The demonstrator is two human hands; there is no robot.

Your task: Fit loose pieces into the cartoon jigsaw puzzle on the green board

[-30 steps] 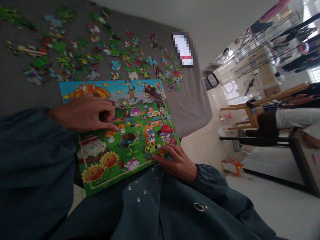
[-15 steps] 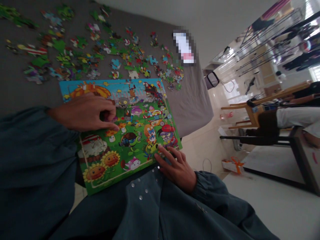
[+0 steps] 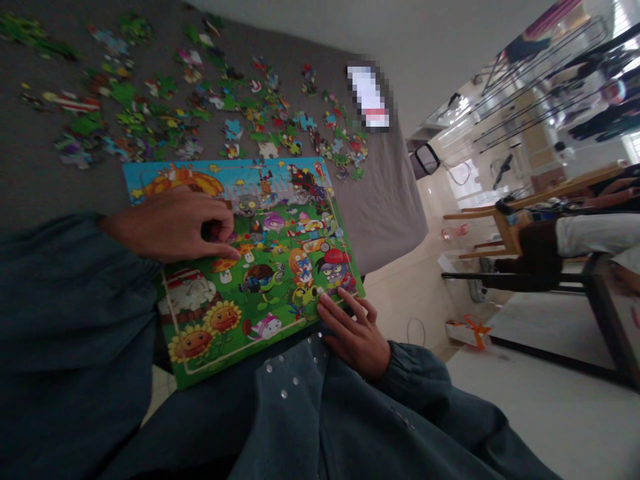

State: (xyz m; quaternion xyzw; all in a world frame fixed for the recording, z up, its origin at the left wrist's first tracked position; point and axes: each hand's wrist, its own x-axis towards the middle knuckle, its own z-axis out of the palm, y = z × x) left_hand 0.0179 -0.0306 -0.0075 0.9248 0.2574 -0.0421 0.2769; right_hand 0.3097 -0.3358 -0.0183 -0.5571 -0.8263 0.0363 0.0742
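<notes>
Moved: right hand (image 3: 356, 335) has drawn back toward the body, fingers lifted off the picture to the board's near edge; the board sits slightly shifted.
Sleeves: dark teal sleeve (image 3: 65, 313) on the left arm, studded jacket front (image 3: 285, 413) below.
Right hand: open, fingers spread, fingertips (image 3: 327, 301) at the edge, holding nothing.
Left hand (image 3: 170, 223): narrow pinch over the picture, thumb and forefinger close; cannot tell whether a piece is held.
Puzzle board (image 3: 235, 175): lying flat, near edge against the jacket front, far edge over grey cloth (image 3: 370, 213).
Loose jigsaw pieces (image 3: 240, 113): scattered on the cloth, just beyond the board.
Beyond: wooden chair (image 3: 505, 227), seated person (image 3: 575, 237).
</notes>
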